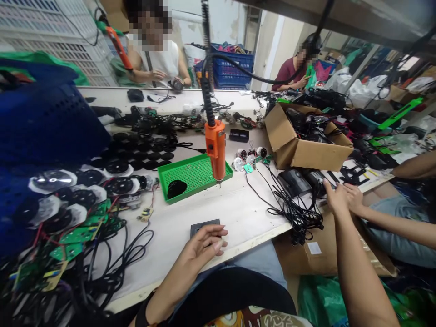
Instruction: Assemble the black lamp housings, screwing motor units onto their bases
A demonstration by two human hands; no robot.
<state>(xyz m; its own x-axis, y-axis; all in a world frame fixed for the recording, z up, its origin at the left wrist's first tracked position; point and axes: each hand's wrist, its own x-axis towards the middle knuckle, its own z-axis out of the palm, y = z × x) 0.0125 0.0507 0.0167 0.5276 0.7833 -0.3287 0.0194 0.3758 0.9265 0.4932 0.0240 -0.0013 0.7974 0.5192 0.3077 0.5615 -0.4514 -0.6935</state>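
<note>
My left hand [206, 245] is held over the table's front edge, fingers loosely curved and apart, with nothing in it. Partly behind its fingers lies a flat dark grey square block [200, 225]. My right hand [336, 196] reaches far to the right and grips the end of a black plastic housing [315, 178]; its fingertips are partly hidden. A similar black housing [294, 182] lies beside it, above a bundle of black cables [296, 213]. An orange electric screwdriver [215, 152] hangs bit-down from a coiled cord over a green perforated tray [194, 193] holding small screws and a black heap.
Motors with circuit boards [81, 227] and cables crowd the left, beside a blue crate [44, 118]. At the right stands an open cardboard box [316, 154] of black parts. A co-worker's hand [353, 197] is close to my right hand. Two people sit across the table.
</note>
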